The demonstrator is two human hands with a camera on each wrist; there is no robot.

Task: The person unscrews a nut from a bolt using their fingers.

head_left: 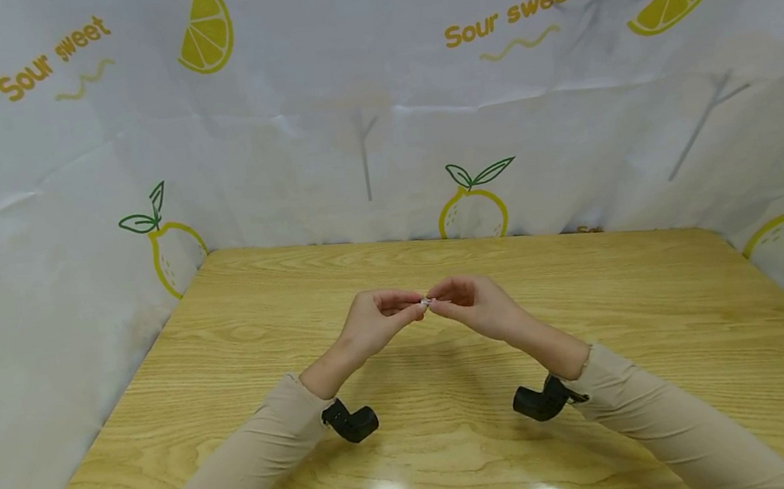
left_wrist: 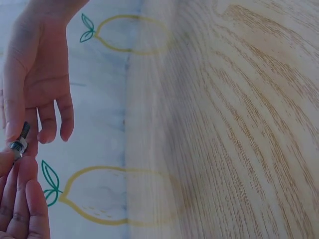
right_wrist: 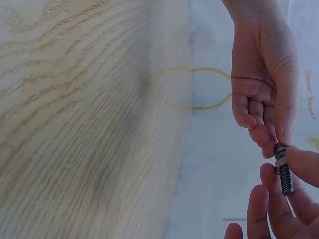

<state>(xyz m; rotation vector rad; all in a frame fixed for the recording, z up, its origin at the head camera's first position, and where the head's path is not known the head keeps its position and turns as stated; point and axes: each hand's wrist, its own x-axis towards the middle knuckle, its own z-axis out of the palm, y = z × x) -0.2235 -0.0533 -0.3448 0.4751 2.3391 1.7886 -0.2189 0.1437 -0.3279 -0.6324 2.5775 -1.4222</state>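
Over the middle of the table, a small silver bolt (head_left: 425, 302) is pinched between both hands, whose fingertips nearly meet. My left hand (head_left: 376, 322) grips one end with thumb and fingers. From the other side, my right hand (head_left: 479, 306) pinches it around a nut (right_wrist: 280, 162) or collar. The bolt's threaded end (right_wrist: 286, 181) sticks out past the right thumb in the right wrist view. In the left wrist view the bolt (left_wrist: 20, 143) sits at the left edge, partly covered by fingers. The end within the left fingers is hidden.
A wood-grain table (head_left: 243, 466) lies beneath the raised hands. White cloth (head_left: 320, 163) printed with lemons hangs along the table's back and sides. Black devices (head_left: 353, 424) are strapped to both wrists. Light reflects off the table's near edge.
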